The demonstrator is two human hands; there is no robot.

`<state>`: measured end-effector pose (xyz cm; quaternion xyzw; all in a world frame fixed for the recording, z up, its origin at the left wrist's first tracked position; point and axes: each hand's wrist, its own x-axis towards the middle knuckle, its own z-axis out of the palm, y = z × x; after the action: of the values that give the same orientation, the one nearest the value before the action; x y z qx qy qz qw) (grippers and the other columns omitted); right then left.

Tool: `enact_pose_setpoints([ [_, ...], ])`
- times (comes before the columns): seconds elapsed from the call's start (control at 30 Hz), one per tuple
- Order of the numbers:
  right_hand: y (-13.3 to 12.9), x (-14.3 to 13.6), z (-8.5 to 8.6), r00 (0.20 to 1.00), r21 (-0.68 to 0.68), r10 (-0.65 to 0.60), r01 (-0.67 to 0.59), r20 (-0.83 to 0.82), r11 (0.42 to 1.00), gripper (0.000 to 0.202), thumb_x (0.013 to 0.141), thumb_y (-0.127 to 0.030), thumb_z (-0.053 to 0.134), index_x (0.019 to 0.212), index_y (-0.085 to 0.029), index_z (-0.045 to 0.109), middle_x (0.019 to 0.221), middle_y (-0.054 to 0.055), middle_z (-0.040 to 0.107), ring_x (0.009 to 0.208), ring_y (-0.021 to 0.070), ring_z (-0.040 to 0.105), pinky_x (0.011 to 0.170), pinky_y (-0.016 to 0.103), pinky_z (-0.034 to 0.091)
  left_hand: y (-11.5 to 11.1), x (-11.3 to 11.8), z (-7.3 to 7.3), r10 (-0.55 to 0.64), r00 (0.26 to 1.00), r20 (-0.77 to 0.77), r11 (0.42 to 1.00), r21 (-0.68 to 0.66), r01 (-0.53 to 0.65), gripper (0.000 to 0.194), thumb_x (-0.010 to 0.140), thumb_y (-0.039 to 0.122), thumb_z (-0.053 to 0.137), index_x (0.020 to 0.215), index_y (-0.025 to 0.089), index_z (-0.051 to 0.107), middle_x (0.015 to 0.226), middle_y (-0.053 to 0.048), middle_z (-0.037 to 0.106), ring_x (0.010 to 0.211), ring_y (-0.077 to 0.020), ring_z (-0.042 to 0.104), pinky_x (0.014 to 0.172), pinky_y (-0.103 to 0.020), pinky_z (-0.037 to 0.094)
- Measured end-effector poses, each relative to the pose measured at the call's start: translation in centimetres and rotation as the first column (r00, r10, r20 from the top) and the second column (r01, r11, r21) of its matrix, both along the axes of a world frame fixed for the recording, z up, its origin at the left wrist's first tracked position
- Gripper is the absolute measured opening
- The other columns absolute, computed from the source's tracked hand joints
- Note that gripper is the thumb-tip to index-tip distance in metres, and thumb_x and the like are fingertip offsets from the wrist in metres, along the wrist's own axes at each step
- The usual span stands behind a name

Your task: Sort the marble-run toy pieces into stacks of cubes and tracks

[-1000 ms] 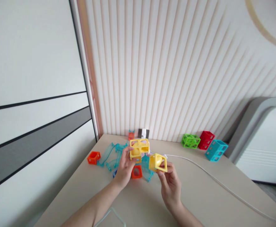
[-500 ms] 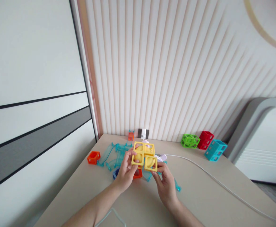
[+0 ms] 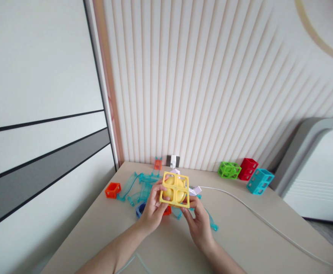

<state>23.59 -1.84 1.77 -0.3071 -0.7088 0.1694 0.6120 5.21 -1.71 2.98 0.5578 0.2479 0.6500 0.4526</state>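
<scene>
From where I stand, at the far left an orange cube frame sits near the worktop's edge, with translucent teal track pieces sprawled just beside it. Now the left hand: its grip is narrow, pinched onto the left side of the yellow four-cell block, thumb low, fingers along the rim.

And there's the block itself, up above the worktop between the two hands! Hollow, glossy plastic by the look of it; I'd call it light and stiff, a touch slick on its rounded inner cups, unlikely to break. The square outer rims look the best place to hold, one hand to each side. Its windowed face points up toward the person, turned slightly clockwise; that face is roughly square, so no long axis stands out, and its depth is hidden from me.

Over to the right hand, grip closed about the block's lower right corner, fingertips partly behind it. Farther right, by the wall, stand a green block, a red one and a blue one.
</scene>
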Motion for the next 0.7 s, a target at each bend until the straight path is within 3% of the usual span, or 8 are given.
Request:
enact_pose_setpoints([
  [0.17, -0.4, 0.4, 0.1, 0.998, -0.001, 0.006, -0.006, 0.058, 1.0, 0.005, 0.096, -0.022, 0.064, 0.099, -0.025, 0.066, 0.101, 0.005, 0.071, 0.093, 0.0213, 0.069, 0.083, 0.031, 0.056, -0.1, 0.2, 0.1, 0.02, 1.0, 0.014, 1.0, -0.012, -0.02, 0.02, 0.093, 0.036, 0.07, 0.104, 0.025, 0.056, 0.151, -0.012, 0.049, 0.143, -0.0303, 0.045, 0.107, -0.041, 0.048],
  [0.33, -0.5, 0.7, 0.6, 0.999, 0.019, -0.045, 0.045, 0.002, 0.999, 0.018, 0.103, -0.027, 0.05, 0.11, -0.026, 0.066, 0.108, 0.009, 0.067, 0.103, 0.0237, 0.066, 0.09, 0.037, 0.054, -0.2, 0.2, 0.1, 0.033, 0.999, 0.032, 0.999, -0.013, -0.033, 0.02, 0.094, 0.036, 0.069, 0.105, 0.026, 0.055, 0.155, -0.01, 0.045, 0.144, -0.0293, 0.045, 0.108, -0.04, 0.048],
  [0.5, 0.4, 0.9, 0.7, 0.991, -0.086, -0.135, 0.134, -0.012, 0.987, 0.023, 0.102, -0.032, 0.053, 0.122, -0.027, 0.064, 0.112, 0.008, 0.067, 0.101, 0.0229, 0.065, 0.089, 0.037, 0.055, -0.2, 0.3, 0.2, 0.002, 0.999, 0.047, 0.998, -0.056, 0.0, 0.023, 0.093, 0.039, 0.068, 0.106, 0.026, 0.054, 0.155, -0.011, 0.047, 0.145, -0.0311, 0.045, 0.105, -0.04, 0.051],
  [0.7, 0.9, 1.3, -0.1, 0.999, -0.146, -0.017, 0.023, 0.04, 0.989, 0.035, 0.101, -0.039, 0.055, 0.135, -0.031, 0.06, 0.139, 0.008, 0.061, 0.129, 0.0278, 0.057, 0.104, 0.043, 0.051, -0.3, 0.6, 0.4, -0.015, 1.0, 0.009, 0.993, -0.12, 0.016, 0.053, 0.095, 0.046, 0.064, 0.14, 0.03, 0.041, 0.155, -0.014, 0.049, 0.142, -0.0312, 0.048, 0.11, -0.043, 0.048],
])
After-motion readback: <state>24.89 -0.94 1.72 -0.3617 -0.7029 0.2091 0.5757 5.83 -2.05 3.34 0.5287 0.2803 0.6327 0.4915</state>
